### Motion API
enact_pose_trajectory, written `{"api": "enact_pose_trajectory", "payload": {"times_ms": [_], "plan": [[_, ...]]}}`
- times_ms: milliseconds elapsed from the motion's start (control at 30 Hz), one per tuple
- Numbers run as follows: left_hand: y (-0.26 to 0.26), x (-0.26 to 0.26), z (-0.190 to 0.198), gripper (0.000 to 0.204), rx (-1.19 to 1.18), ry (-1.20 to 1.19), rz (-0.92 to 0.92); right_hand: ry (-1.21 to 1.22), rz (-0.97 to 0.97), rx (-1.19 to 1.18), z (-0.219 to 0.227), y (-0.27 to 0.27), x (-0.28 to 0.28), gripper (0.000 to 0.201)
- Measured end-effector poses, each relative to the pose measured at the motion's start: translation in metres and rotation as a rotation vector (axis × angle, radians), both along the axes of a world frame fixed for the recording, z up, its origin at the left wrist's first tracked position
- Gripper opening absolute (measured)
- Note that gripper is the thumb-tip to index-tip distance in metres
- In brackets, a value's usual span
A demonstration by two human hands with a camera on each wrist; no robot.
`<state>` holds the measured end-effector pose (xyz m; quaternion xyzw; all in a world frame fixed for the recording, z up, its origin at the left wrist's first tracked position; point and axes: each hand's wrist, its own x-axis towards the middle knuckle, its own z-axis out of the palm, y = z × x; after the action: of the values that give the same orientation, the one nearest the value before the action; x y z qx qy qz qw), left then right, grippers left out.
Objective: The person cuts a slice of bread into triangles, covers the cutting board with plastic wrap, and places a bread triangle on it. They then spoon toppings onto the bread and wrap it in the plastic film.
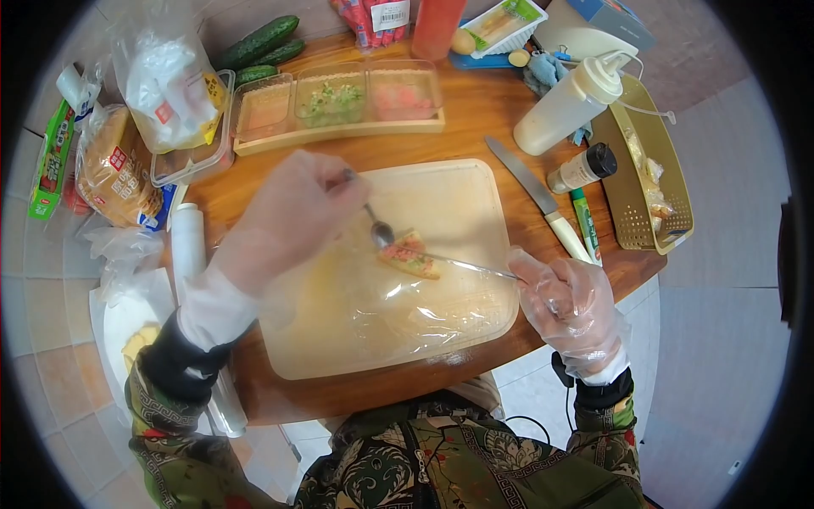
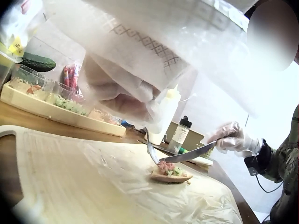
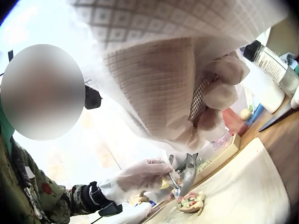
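Both hands wear clear plastic gloves. My left hand (image 1: 284,216) pinches the handle of a metal spoon (image 1: 382,233), its bowl down at a small wedge of bread (image 1: 411,259). Pink and green chopped filling (image 2: 169,169) sits on the bread in the left wrist view. From the right, my right hand (image 1: 577,305) grips a table knife (image 2: 189,155) by its patterned handle (image 3: 198,98). The knife's tip meets the filling beside the spoon. Under the bread, clear film (image 1: 415,318) covers the front of a cream cutting board (image 1: 441,182).
Behind the board stands a wooden tray (image 1: 339,131) with tubs of chopped toppings. A kitchen knife (image 1: 526,182), a shaker jar (image 1: 570,174), a squeeze bottle (image 1: 555,110) and a basket (image 1: 632,216) are at the right. Bagged bread (image 1: 119,170) and a film roll (image 1: 191,246) lie left.
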<state>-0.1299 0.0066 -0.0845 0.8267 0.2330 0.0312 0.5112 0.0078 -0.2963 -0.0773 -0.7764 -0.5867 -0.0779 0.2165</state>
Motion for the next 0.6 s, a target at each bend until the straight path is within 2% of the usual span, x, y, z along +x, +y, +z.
{"api": "enact_pose_trajectory", "payload": {"times_ms": [600], "plan": [[-0.0008,0.0019,-0.0021,0.029,0.01,0.023,-0.01,-0.013,0.002,-0.046,0.0036,-0.002,-0.0015,0.015]]}}
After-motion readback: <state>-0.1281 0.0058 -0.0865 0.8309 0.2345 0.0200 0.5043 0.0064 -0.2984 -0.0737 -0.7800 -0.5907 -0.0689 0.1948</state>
